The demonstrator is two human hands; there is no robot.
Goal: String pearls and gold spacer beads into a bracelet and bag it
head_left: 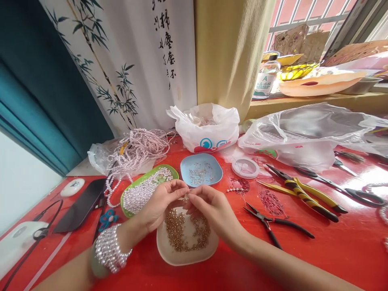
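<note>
My left hand (165,201) and my right hand (214,206) meet fingertip to fingertip over a cream dish (188,260). Both are closed in a pinch, and whatever sits between the fingers is too small to make out. Small gold beads (178,234) lie in the dish below them. Just left stands a green tray (125,210) filled with pearl-like beads (139,198), partly behind my left hand. A blue dish (218,178) with small metallic pieces (200,173) is beyond my fingertips. Several strands of pearly beads (112,248) circle my left wrist.
Black-handled pliers (266,220), yellow-and-black pliers (306,194), and scissors (342,186) lie at right. A round clear spool (245,167) sits nearer the middle. White plastic bags (209,133) line the back. Bead strings (139,149) and a dark phone (80,206) are at left.
</note>
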